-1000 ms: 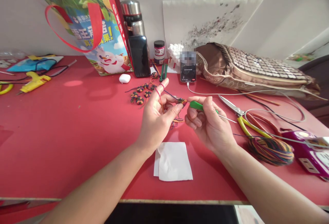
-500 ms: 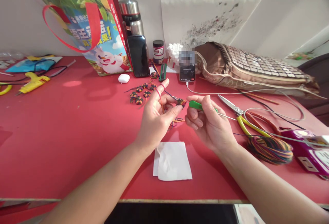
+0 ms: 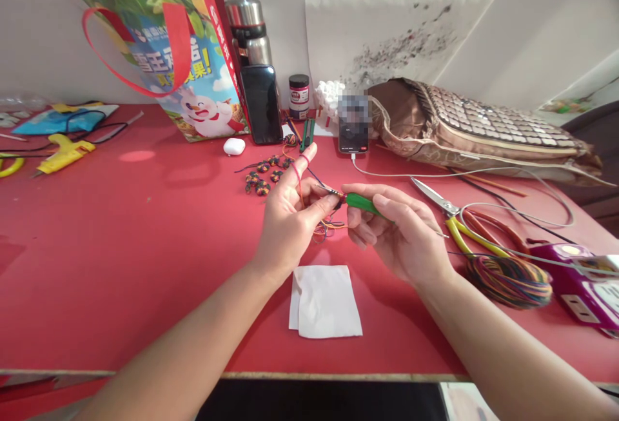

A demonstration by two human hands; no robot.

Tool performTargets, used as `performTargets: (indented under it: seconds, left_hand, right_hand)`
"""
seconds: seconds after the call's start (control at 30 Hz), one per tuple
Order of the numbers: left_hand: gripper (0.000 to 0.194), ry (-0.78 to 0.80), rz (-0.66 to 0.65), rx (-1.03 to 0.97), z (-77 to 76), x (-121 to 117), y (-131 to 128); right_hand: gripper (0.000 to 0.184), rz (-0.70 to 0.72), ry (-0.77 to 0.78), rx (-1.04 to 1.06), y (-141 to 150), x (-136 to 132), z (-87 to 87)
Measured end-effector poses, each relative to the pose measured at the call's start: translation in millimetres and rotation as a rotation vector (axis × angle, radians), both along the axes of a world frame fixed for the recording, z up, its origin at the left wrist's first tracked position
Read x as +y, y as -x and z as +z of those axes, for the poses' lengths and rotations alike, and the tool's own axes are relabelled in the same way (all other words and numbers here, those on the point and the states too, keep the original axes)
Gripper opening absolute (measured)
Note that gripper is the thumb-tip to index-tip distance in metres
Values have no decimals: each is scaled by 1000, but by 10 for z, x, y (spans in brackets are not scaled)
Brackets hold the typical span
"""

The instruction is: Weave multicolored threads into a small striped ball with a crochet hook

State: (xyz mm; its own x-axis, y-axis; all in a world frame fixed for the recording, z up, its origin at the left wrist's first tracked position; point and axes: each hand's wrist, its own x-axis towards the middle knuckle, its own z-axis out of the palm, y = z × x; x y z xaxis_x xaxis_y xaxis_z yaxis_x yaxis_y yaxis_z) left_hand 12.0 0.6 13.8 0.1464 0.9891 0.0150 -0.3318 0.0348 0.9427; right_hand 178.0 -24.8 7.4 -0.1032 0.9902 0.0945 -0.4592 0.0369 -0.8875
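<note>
My left hand [image 3: 290, 221] pinches a small multicoloured crochet piece [image 3: 338, 196] between thumb and forefinger, with coloured thread [image 3: 300, 179] looped over the raised little finger. My right hand [image 3: 401, 234] grips a green-handled crochet hook [image 3: 360, 202], its tip at the crochet piece. Loose thread ends [image 3: 326, 229] hang below the piece. Both hands hover over the red table [image 3: 145, 247].
A folded white tissue [image 3: 325, 302] lies near the front edge. Several finished crochet pieces [image 3: 264, 176] lie behind my hands. Yellow-handled scissors [image 3: 452, 215], a multicoloured thread skein [image 3: 510, 282] and a purple power strip [image 3: 585, 285] sit right. Two phones, a flask, gift bag [image 3: 169, 53] and handbag [image 3: 474, 127] line the back wall.
My right hand has tilted and pushed the hook's tip leftwards into the crochet piece. My left hand has stayed almost still.
</note>
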Motion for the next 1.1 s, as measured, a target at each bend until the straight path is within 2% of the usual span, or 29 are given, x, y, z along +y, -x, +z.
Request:
performTargets:
  seconds: [0.13, 0.3, 0.43, 0.5, 0.63, 0.8, 0.97, 1.1]
  left_hand:
    - [90, 15, -16, 6, 22, -46, -36]
    - [84, -3, 33, 44, 7, -90, -97]
    - [87, 39, 19, -10, -24, -59, -108]
    - [90, 76, -12, -71, -19, -32, -89]
    - [82, 113, -91, -163, 34, 27, -11]
    - [67, 55, -111, -144, 75, 73, 69]
    - [63, 7, -144, -100, 82, 63, 75]
    - [65, -22, -148, -66, 102, 50, 82]
  right_hand:
    - [20, -69, -67, -119, -3, -18, -21]
    - [27, -232, -179, -345, 74, -64, -133]
    - [24, -388, -251, -453, 166, -137, -233]
    - [26, -419, -275, -454, 195, -170, -253]
    - [30, -327, -263, -264, 189, -170, -212]
    - [21, -122, -23, 84, 118, -51, -93]
    - [22, 60, 121, 207, 48, 69, -78]
    - [27, 122, 165, 266, -18, 128, -112]
